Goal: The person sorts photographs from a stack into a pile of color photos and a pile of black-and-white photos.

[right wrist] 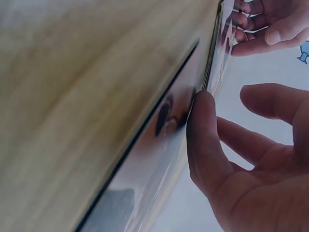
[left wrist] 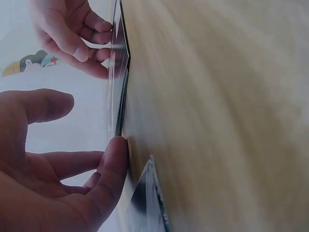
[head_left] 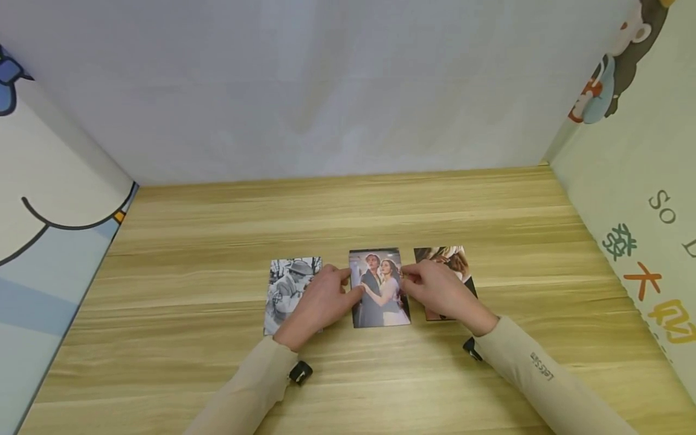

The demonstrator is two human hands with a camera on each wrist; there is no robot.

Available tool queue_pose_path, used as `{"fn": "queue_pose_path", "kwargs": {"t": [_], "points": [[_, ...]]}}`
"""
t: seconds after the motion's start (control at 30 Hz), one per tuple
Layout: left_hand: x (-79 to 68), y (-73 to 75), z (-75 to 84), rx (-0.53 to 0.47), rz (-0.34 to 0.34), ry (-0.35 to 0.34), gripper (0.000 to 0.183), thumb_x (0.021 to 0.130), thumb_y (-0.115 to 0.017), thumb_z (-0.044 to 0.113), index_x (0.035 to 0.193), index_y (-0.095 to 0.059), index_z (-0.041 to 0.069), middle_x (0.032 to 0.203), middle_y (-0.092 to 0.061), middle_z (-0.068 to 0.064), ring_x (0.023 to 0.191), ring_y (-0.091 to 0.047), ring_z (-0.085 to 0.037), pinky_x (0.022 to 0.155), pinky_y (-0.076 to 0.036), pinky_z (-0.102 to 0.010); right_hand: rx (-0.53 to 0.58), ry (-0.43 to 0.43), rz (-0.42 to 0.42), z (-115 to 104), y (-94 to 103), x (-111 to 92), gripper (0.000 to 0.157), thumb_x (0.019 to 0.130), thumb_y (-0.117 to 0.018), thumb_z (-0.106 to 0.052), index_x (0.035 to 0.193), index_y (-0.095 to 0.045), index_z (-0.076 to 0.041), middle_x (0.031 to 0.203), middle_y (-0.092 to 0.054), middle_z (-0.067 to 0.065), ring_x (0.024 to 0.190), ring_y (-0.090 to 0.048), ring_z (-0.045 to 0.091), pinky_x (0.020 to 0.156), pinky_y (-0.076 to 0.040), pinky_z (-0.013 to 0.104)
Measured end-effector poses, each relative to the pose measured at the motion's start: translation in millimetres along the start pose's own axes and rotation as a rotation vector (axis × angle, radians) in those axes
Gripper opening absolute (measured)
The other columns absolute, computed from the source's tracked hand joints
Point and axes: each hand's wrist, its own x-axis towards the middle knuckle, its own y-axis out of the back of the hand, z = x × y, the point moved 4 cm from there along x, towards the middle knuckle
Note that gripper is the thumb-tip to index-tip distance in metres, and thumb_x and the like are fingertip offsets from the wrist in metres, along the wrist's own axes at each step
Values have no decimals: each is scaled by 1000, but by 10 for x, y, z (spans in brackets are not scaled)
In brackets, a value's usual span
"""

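Fingers (left wrist: pixel 113 162) of the left hand (head_left: pixel 323 296) come closest to the lens in the left wrist view, loosely spread, one tip against the side of the glossy rectangular stack of photo cards (head_left: pixel 380 305) with a couple on top. Right hand (head_left: pixel 440 287) pretty much mirrors that: one fingertip at the opposite side, another digit standing clear, so neither looks like it's pinching on its own. That stack lies flat between them on the pale wood-grain desk (head_left: pixel 348 386). Further out, a black-and-white photo card of someone in a hat (head_left: pixel 285 290) sits to its left and a brown-toned photo card (head_left: pixel 448 255) to its right, each part hidden by a hand. Progress-wise, I'd call the three-across layout done, gaps between them and all, and the middle edges look nearly flush. What's left, imo, is a bit of evening up there, plus letting go.
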Motion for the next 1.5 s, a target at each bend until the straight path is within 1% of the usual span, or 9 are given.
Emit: {"fn": "queue_pose_path", "kwargs": {"t": [0.07, 0.1, 0.2, 0.3, 0.47, 0.6, 0.9, 1.2, 1.5], "points": [[-5, -1, -3, -14, 8, 8, 24, 96, -63, 30, 91, -62, 6, 91, -54, -8, 83, -47, -22, 68, -40, -34, 2, -4, 10, 5, 7, -4, 27, 99, -60, -13, 117, -75, 1, 70, -59, -2, 57, -42, 11, 54, -33, 27], [-10, 0, -3, -24, 12, 16, 26, 95, -63, 30, 98, -66, 4, 93, -55, -8, 85, -49, -22, 69, -42, -34, 5, -13, 13, 11, 9, -6, 33, 99, -60, -13, 124, -72, 4, 77, -65, 1, 60, -46, 12, 56, -36, 28], [-21, 0, -12, -54, 27, 36, 41, 94, -63, 30, 120, -69, -1, 101, -58, -10, 89, -51, -22, 73, -46, -36, 8, -22, 30, 10, 22, -19, 39, 99, -59, -14, 131, -68, 6, 97, -75, 7, 71, -57, 13, 62, -46, 30], [-26, 5, -13, -74, 50, 36, 52, 94, -64, 28, 136, -64, -3, 105, -61, -10, 93, -53, -21, 78, -48, -37, 16, -25, 43, 1, 33, -36, 39, 99, -59, -15, 132, -67, 5, 101, -76, 9, 79, -64, 14, 68, -52, 33], [-30, 4, -18, -100, 76, 20, 45, 94, -66, 25, 131, -67, -1, 101, -64, -9, 89, -56, -19, 78, -50, -37, 21, -29, 57, -16, 50, -56, 41, 99, -61, -16, 134, -66, 4, 96, -76, 5, 79, -66, 13, 69, -53, 33], [-45, 9, -23, -119, 99, 18, 51, 94, -68, 21, 138, -62, -5, 104, -64, -12, 89, -61, -20, 77, -53, -38, 22, -24, 68, -20, 52, -62, 42, 99, -64, -15, 136, -65, 4, 93, -76, 4, 78, -66, 13, 69, -53, 34], [-44, 30, -27, -137, 171, -11, 51, 90, -74, 8, 138, -61, -7, 104, -65, -12, 88, -69, -21, 77, -58, -35, 62, -5, 74, -18, 52, -81, 44, 98, -66, -11, 139, -61, 4, 103, -76, 12, 91, -74, 26, 81, -60, 46], [-50, 26, -20, -186, 186, -22, 53, 90, -74, 1, 139, -59, -9, 110, -66, -13, 91, -72, -23, 79, -60, -34, 80, -17, 79, -18, 73, -105, 48, 96, -65, -7, 141, -59, 5, 99, -75, 10, 87, -73, 24, 76, -59, 43], [-53, 30, 30, -202, 199, -35, 53, 91, -74, 2, 141, -59, -7, 114, -67, -14, 93, -71, -23, 81, -60, -35, 100, -27, 95, 3, 97, -132, 48, 96, -66, -6, 142, -58, 4, 99, -74, 11, 88, -73, 25, 75, -60, 41]]}}
